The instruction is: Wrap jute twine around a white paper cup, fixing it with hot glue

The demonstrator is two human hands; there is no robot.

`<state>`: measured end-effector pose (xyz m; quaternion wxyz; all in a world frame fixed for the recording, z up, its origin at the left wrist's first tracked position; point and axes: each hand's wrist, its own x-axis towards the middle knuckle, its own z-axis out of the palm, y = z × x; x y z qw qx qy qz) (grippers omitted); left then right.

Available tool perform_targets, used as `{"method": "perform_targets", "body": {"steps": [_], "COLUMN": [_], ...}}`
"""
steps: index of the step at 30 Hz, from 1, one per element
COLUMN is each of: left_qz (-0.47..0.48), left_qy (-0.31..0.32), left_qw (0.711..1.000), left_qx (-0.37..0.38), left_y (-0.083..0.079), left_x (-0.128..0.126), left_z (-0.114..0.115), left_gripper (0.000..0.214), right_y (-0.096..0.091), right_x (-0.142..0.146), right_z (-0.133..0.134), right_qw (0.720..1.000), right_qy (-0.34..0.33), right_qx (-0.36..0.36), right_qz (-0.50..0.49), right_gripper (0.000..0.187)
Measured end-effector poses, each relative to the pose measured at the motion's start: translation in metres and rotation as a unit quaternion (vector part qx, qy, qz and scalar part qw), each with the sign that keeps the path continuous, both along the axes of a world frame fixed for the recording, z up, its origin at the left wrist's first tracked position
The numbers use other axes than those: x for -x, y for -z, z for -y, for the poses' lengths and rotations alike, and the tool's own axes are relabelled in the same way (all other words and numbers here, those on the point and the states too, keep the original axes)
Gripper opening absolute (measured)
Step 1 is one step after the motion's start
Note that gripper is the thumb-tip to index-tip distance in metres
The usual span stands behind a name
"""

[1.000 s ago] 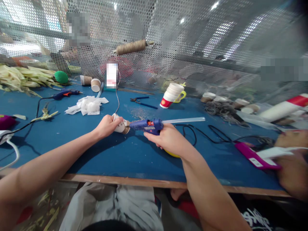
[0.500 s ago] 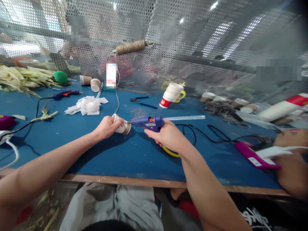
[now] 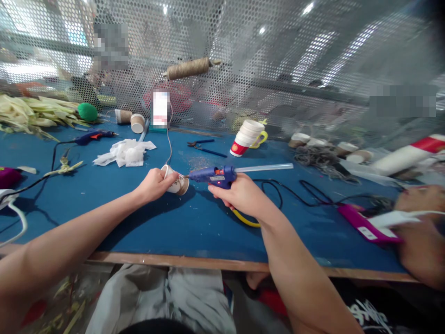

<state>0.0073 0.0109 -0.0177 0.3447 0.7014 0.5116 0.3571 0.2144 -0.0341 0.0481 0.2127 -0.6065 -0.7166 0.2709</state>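
Note:
My left hand [image 3: 153, 184] is wrapped round a small white paper cup [image 3: 176, 183] lying on its side on the blue table [image 3: 146, 222], its brown end turned to the right. My right hand [image 3: 239, 195] grips a blue glue gun [image 3: 214, 175] with a clear glue stick [image 3: 264, 167] sticking out behind. The gun's nozzle points left and sits right at the cup's brown end. A thin twine strand [image 3: 169, 139] runs from the cup up to a twine spool [image 3: 189, 68] on the mesh screen.
A stack of paper cups [image 3: 247, 138], pliers [image 3: 203, 146], crumpled white cloth [image 3: 125, 152], a second glue gun [image 3: 93, 135], pale leaf strips [image 3: 31, 113] and black cables [image 3: 313, 192] lie on the table. Another person's hand [image 3: 422, 227] holds a pink tool [image 3: 365, 223] at right. A yellow ring [image 3: 245, 219] lies under my right wrist.
My right hand and the glue gun have drifted slightly up and away, uncovering more of the yellow ring. The nozzle stays at the cup's end. My left hand has held still.

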Motion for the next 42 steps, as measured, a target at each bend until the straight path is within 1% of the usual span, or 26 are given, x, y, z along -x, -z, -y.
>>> {"method": "perform_targets", "body": {"steps": [3, 10, 21, 30, 37, 42], "left_qz": [0.007, 0.002, -0.002, -0.009, -0.03, -0.024], "left_qy": [-0.007, 0.008, -0.017, 0.002, -0.005, 0.0], "left_qw": [1.0, 1.0, 0.999, 1.0, 0.999, 1.0], "left_qx": [0.006, -0.003, 0.027, -0.005, -0.012, -0.01], "left_y": [-0.0006, -0.0024, -0.0006, 0.0001, 0.0012, 0.0023], "left_x": [-0.0001, -0.0009, -0.0007, -0.0004, -0.0014, -0.0005], "left_z": [0.0, 0.0012, -0.0023, 0.0004, 0.0034, 0.0017], "left_gripper": [0.042, 0.042, 0.042, 0.045, 0.048, 0.046], "right_y": [-0.0011, 0.0004, -0.003, -0.0012, -0.0002, -0.0011], "right_x": [-0.0002, 0.001, 0.0005, 0.0028, 0.0038, 0.0033], "right_z": [0.001, -0.0018, 0.0036, -0.0016, -0.0051, -0.004], "right_qw": [1.0, 1.0, 1.0, 1.0, 1.0, 1.0], "right_qy": [-0.005, 0.003, 0.004, 0.011, 0.01, 0.009], "right_qx": [0.004, 0.0, 0.024, 0.012, 0.02, 0.021], "right_qz": [-0.002, 0.002, 0.003, 0.003, -0.015, -0.01], "right_gripper": [0.024, 0.025, 0.024, 0.024, 0.022, 0.024]}}
